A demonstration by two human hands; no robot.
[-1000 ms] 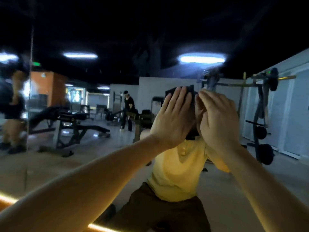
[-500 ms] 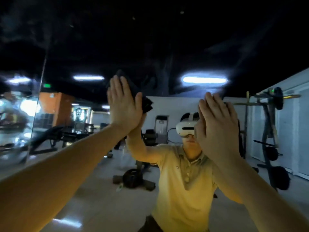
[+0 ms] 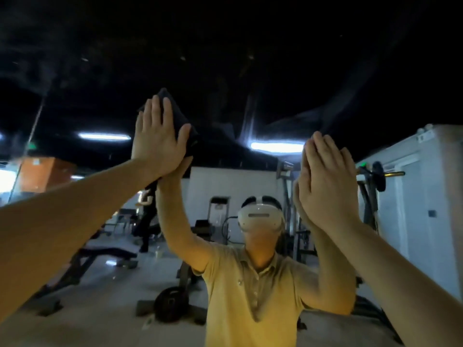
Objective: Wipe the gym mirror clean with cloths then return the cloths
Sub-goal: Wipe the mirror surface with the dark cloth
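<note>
Left of centre and up high, the left grip (image 3: 157,141) has its fingers straight, palm pressing a dark folded cloth (image 3: 179,116) flat on the mirror (image 3: 225,71), so it's released, not clenched. The cloth pokes out above the fingertips and past the thumb. Lower middle, the reflection shows a weight plate (image 3: 171,303) on the floor, then a yellow polo shirt (image 3: 250,296) and a white headset (image 3: 260,217). Right of centre, the right grip (image 3: 325,181) is flat against the glass too, fingers straight and together. Can't tell if any cloth sits under it.
</note>
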